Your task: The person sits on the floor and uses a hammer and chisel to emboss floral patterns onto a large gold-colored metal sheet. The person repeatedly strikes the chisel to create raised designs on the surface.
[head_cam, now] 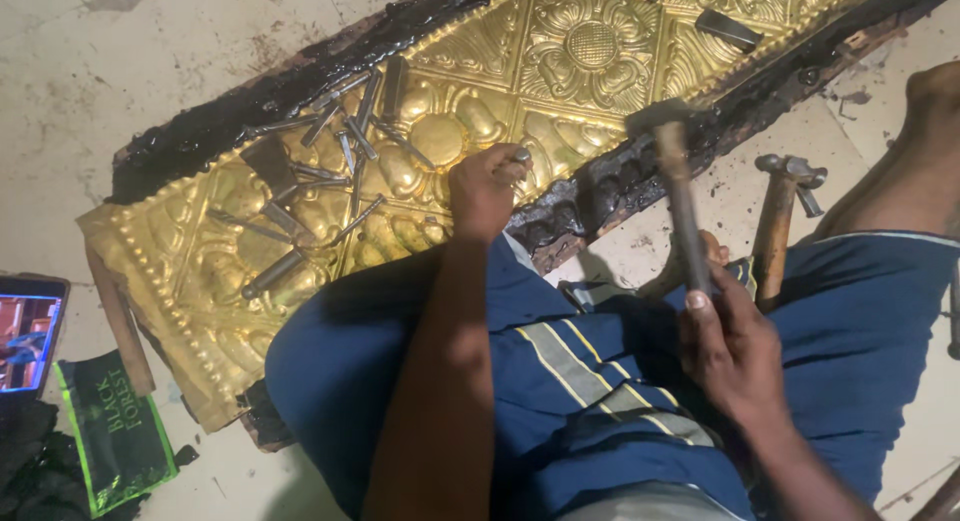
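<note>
Pale, stained floor (pixel 150 71) is carrying a gold embossed metal sheet (pixel 560 51) bedded on black pitch. Left hand (pixel 487 186), fingers clamped, is standing a punch (pixel 521 156) upright on the sheet's near edge. Right hand (pixel 730 341), fingers wrapped on the handle, is holding a hammer (pixel 680 191) raised above the lap. Risks: a glancing blow is likely to catch the knuckles; loose punches (pixel 340 151) nearby may jump.

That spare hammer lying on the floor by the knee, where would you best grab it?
Grip the spare hammer by its bare wooden handle, below the metal head, probably coming from above. Its lower end slips behind the blue cloth, so the upper handle is the free part.
</note>
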